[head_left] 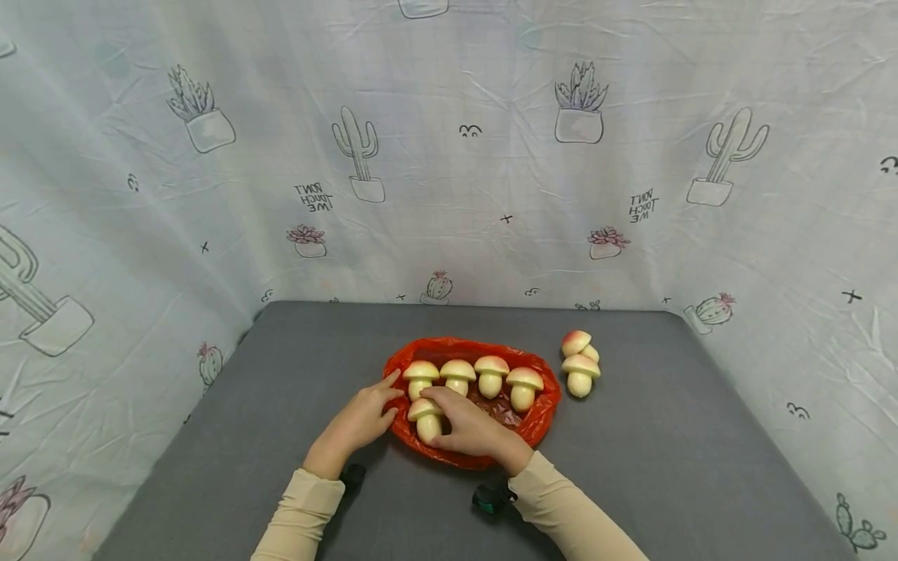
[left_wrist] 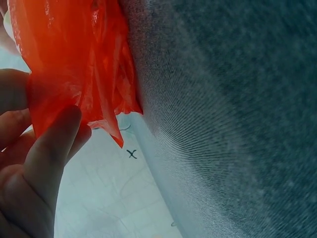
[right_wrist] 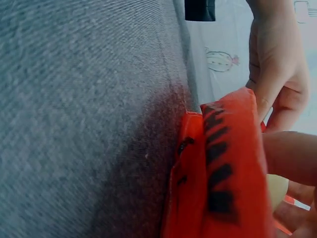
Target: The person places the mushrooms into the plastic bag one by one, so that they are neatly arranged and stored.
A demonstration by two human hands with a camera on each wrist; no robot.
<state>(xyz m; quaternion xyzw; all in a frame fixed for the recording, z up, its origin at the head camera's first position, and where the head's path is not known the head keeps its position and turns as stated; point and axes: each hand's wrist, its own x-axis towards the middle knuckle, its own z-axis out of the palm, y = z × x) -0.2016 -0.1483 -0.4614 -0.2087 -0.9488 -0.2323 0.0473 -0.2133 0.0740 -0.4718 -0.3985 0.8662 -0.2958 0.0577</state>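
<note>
A red plastic bag [head_left: 543,421] lies with its mouth spread wide and its rim rolled down. Inside, several cream mushrooms with pink-tinged caps stand in a row along the back, one of them this mushroom [head_left: 491,375]. My right hand [head_left: 473,427] reaches over the near rim and grips a mushroom [head_left: 426,425] at the bag's front left, fingers on the cap and thumb low on the stem. At the left edge my left hand [head_left: 361,417] holds the bag's side; in the left wrist view its fingers [left_wrist: 52,158] pinch the red plastic [left_wrist: 64,64].
Two more mushrooms [head_left: 580,375] sit on the grey tabletop [head_left: 673,436] to the right of the bag, one partly behind the other. A pale curtain [head_left: 449,171] printed with cacti surrounds the table at the back and sides.
</note>
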